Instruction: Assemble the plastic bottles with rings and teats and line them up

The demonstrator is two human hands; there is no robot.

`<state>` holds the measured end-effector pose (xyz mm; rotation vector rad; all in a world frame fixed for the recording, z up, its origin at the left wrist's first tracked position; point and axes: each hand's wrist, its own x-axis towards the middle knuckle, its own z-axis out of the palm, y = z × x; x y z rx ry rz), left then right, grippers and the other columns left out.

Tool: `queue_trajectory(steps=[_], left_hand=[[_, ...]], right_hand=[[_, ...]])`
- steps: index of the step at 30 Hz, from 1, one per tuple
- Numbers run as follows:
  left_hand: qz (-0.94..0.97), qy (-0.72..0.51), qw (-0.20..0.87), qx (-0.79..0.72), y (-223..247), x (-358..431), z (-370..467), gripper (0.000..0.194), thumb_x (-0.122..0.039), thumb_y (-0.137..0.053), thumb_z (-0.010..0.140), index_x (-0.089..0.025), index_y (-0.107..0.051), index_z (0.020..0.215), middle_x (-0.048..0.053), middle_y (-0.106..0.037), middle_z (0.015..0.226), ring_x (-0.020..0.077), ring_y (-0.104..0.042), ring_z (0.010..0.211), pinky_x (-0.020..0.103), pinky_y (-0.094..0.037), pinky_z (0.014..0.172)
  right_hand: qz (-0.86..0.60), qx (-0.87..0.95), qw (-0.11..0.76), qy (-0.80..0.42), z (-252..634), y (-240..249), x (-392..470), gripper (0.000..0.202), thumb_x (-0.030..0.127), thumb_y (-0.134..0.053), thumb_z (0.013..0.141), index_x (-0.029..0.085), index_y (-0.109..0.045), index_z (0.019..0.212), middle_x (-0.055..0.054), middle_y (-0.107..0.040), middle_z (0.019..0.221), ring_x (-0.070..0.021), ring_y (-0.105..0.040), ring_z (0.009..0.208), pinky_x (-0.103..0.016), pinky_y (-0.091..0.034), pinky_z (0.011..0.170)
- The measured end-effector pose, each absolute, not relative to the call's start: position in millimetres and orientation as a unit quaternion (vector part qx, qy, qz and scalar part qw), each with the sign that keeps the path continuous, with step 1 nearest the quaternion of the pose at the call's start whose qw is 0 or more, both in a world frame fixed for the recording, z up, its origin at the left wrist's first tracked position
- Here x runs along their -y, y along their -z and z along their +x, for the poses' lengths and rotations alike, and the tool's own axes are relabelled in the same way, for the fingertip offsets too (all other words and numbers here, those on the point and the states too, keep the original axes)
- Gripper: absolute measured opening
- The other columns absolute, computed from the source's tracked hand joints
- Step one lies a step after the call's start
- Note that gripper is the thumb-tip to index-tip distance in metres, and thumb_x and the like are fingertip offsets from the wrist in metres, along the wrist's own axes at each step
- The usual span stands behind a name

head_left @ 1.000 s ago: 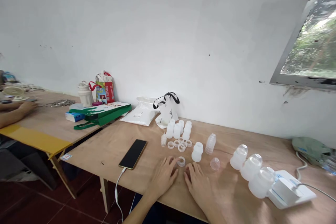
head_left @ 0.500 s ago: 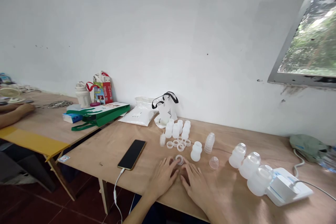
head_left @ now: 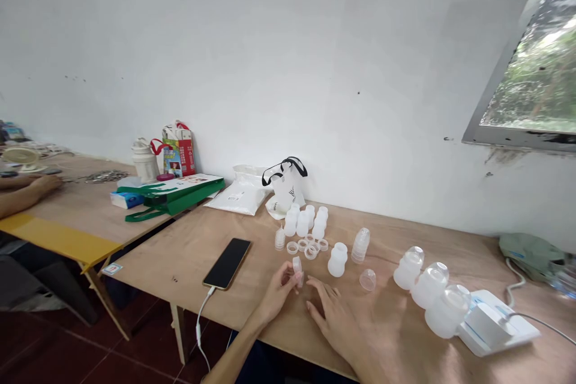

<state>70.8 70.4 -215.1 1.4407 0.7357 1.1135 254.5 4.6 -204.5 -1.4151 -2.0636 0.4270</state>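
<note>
Between thumb and fingers, my left hand (head_left: 279,291) grips a translucent screw ring (head_left: 297,264), tipped on edge above the table. My right hand (head_left: 332,310) is just to its right, fingers apart and holding nothing. Beyond the hands lie several loose screw rings (head_left: 310,250), next to a small stack of clear nipples (head_left: 279,239). A frosted bottle (head_left: 337,260) without a cap stands past my right hand. Nearby are a clear dome cap (head_left: 368,279) and a stack of caps (head_left: 360,245). Several open frosted bottles (head_left: 303,224) are grouped farther back.
To the right, three capped bottles (head_left: 429,285) stand beside a white box (head_left: 483,327) with a cable. A phone (head_left: 227,263) on a charging cord lies left. White bags (head_left: 240,191) rest by the wall. On the neighbouring table are a green bag (head_left: 180,197) and a co-worker's hand (head_left: 47,185).
My left hand has lifted the screw ring off the table and turned it on edge. My right hand has come away from the ring. The view has shifted slightly.
</note>
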Motion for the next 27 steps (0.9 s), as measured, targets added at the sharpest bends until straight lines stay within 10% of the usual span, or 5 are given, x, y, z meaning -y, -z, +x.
queue_trajectory(steps=[8,15,27], left_hand=[[0.541,-0.447,0.658,-0.272,208.3,-52.2,84.7,0.043,-0.056,-0.076,0.086,-0.018,-0.065,0.101,0.005,-0.068,0.1,0.019,-0.066,0.096,0.029,-0.056,0.083],[0.492,-0.485,0.656,-0.302,217.4,-64.9,82.3,0.056,-0.07,-0.07,0.083,-0.017,-0.062,0.098,0.01,-0.068,0.113,0.0198,-0.071,0.09,0.029,-0.061,0.07],[0.532,-0.41,0.693,-0.263,217.1,-59.4,87.2,0.063,-0.071,-0.071,0.081,-0.019,-0.056,0.113,0.002,-0.069,0.079,0.0145,-0.067,0.064,0.026,-0.056,0.059]], right_hand=[[-0.508,0.757,0.386,-0.141,255.9,203.3,-5.8,0.008,0.029,-0.056,0.101,0.029,-0.064,0.102,-0.001,-0.072,0.112,-0.0202,-0.073,0.095,-0.032,-0.059,0.082],[-0.484,0.716,0.496,-0.084,262.5,216.3,-10.9,0.013,0.035,-0.054,0.104,0.028,-0.066,0.103,-0.002,-0.072,0.109,-0.019,-0.072,0.099,-0.033,-0.058,0.09],[-0.418,0.754,0.506,-0.029,265.2,218.1,-11.9,0.016,0.026,-0.057,0.102,0.028,-0.072,0.107,-0.004,-0.074,0.113,-0.02,-0.073,0.102,-0.033,-0.062,0.09]])
